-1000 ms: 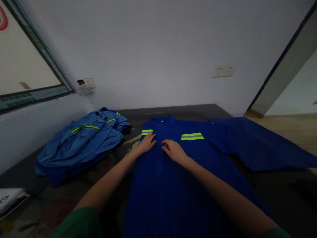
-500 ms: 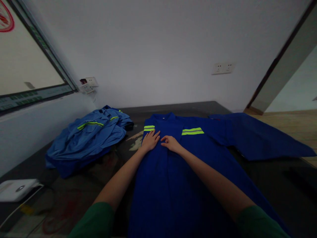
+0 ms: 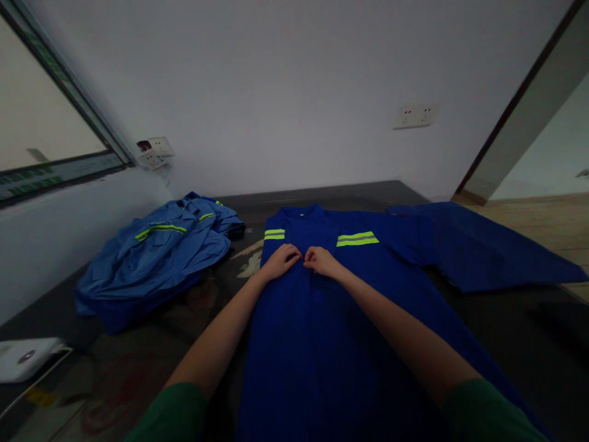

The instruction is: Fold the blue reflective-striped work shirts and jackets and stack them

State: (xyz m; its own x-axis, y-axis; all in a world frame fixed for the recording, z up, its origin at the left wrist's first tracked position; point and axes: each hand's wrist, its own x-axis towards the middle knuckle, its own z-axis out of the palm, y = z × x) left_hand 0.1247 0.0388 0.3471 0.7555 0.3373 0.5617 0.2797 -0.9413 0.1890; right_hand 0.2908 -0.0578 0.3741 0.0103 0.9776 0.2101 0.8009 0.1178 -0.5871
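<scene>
A dark blue work jacket (image 3: 363, 319) lies face up and spread out, its collar toward the wall and yellow-green reflective bands across the chest. My left hand (image 3: 280, 262) rests on its front just below the left band, fingers bent and pinched on the cloth at the front opening. Right beside it, my right hand (image 3: 323, 263) has thumb and fingers pinched together on the same front edge. The fingertips of both hands almost meet. Whatever small part lies between them is too dark to make out. The jacket's lower end runs out of view.
A heap of lighter blue work clothes (image 3: 161, 252) with reflective strips lies at the left on the dark table (image 3: 363, 193). Nearer sits a white device (image 3: 27, 359) with a cable. Blue cloth (image 3: 497, 252) spreads to the right edge. Sockets (image 3: 414, 116) are on the wall.
My left hand has gone from lying flat with spread fingers to pinching at the front edge. My right hand has closed its fingers there too. The view has shifted slightly.
</scene>
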